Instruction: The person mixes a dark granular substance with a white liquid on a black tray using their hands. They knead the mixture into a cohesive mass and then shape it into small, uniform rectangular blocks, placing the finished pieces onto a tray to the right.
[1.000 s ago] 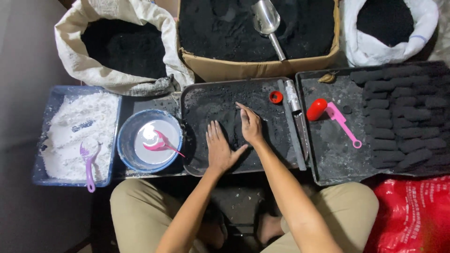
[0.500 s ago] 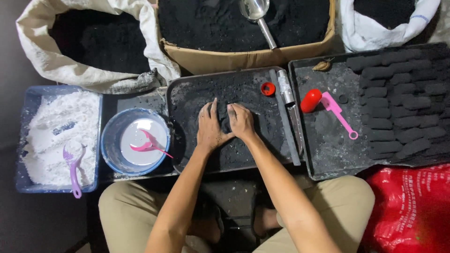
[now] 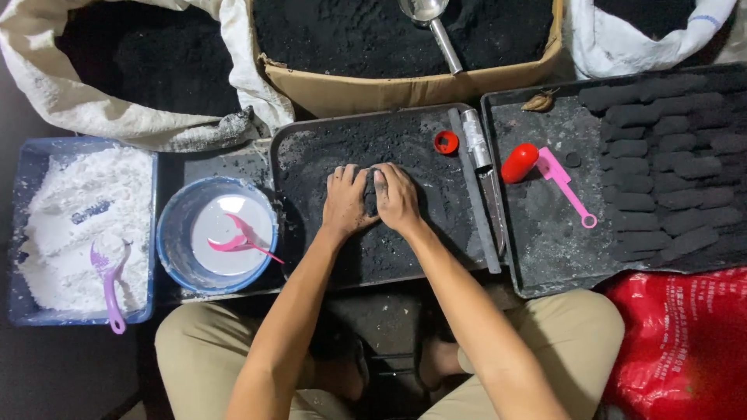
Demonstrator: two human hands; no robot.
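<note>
A black metal tray [image 3: 311,148] dusted with black powder lies in front of me. My left hand [image 3: 345,201] and my right hand [image 3: 397,199] press side by side on its middle, fingers cupped around a small heap of black powder [image 3: 372,187] between them. Both hands are smeared black. How much of the heap they enclose is hidden by the fingers.
A blue bowl [image 3: 173,233] with white liquid and a pink spoon sits left, beside a blue tub [image 3: 31,167] of white powder with a purple scoop. A red cap [image 3: 446,142], knife [image 3: 486,183], red object [image 3: 519,162], pink scoop [image 3: 566,184] and dark briquettes [image 3: 661,155] lie right. A powder-filled cardboard box [image 3: 405,89] with a metal scoop and sacks stand behind.
My hands have drawn together from lying flat and apart on the tray, gathering the black powder between them. The view has shifted slightly.
</note>
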